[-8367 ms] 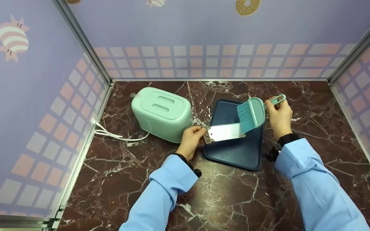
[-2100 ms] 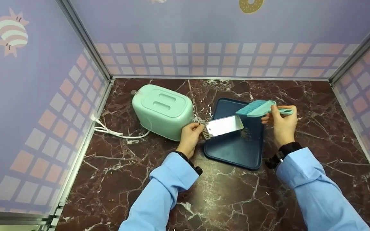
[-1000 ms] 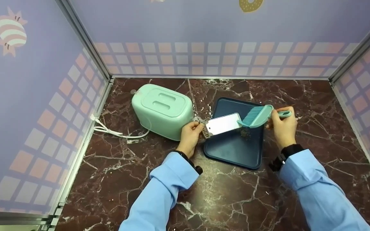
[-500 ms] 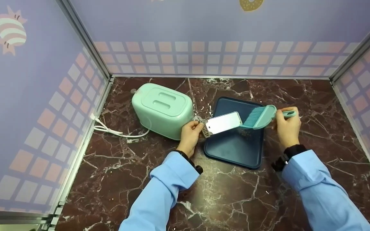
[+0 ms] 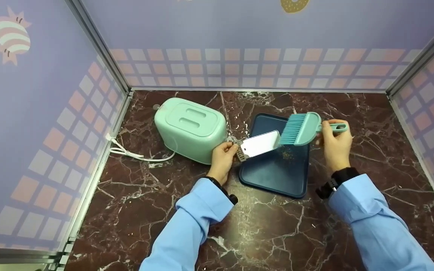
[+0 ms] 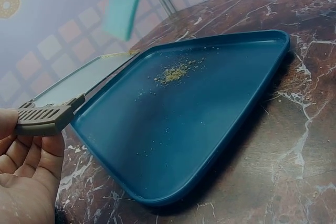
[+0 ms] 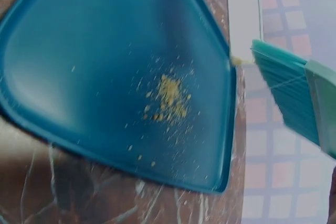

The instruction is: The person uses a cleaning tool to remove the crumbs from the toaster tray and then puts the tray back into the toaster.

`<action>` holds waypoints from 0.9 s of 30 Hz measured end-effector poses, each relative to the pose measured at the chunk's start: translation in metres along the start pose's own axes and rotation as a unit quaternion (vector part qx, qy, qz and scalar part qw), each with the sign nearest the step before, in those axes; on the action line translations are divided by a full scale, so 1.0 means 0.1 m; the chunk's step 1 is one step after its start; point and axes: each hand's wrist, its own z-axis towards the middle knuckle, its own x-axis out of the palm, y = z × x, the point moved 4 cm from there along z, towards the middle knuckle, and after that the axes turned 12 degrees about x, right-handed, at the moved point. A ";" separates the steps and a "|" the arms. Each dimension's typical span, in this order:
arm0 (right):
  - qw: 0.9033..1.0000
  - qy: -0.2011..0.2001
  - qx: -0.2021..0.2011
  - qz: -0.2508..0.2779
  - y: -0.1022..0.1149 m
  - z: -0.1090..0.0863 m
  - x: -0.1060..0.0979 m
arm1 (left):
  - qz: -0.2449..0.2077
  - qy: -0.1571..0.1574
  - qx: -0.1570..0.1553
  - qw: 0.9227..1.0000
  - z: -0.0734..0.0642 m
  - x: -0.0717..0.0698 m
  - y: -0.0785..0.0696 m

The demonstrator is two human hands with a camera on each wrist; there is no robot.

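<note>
My left hand (image 5: 222,161) pinches the slotted brown end of a flat metal crumb tray (image 5: 260,144), whose far end reaches over a dark blue serving tray (image 5: 271,177). In my right hand (image 5: 337,145) is the handle of a teal hand brush (image 5: 304,128); its bristles are by the crumb tray's far end, apart from it in the right wrist view. Yellowish crumbs (image 6: 176,73) lie in a small heap on the blue tray below, with finer specks scattered round them. A few crumbs cling to the metal tray's far edge.
A mint-green toaster (image 5: 190,130) stands just left of my left hand, its white cord (image 5: 126,154) trailing to the left wall. White bits (image 5: 247,128) lie on the marbled tabletop (image 5: 171,218) between toaster and blue tray. Patterned walls enclose the left, back and right.
The brush has gone back and forth at the crumb tray's far end and now sits slightly farther back than half a second ago. A crumb heap has appeared on the blue tray.
</note>
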 end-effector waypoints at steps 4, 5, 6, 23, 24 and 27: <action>0.998 0.052 -0.015 0.016 0.00 -0.03 0.13 | 0.011 -0.002 0.009 1.000 0.00 0.00 -0.02; 0.998 0.062 -0.017 0.017 0.00 -0.04 0.17 | 0.014 -0.003 0.012 1.000 0.00 0.00 -0.02; 0.997 0.071 -0.021 0.015 0.01 -0.06 0.21 | 0.014 -0.003 0.014 1.000 0.00 0.00 -0.03; 0.977 0.213 -0.020 0.024 0.01 -0.27 0.72 | 0.008 0.008 0.012 1.000 -0.02 0.01 -0.04; 0.976 0.217 -0.018 0.021 0.00 -0.28 0.74 | 0.009 0.008 0.013 1.000 -0.02 0.01 -0.04; 0.974 0.225 -0.014 0.015 -0.02 -0.29 0.78 | 0.013 0.007 0.015 1.000 -0.02 0.02 -0.04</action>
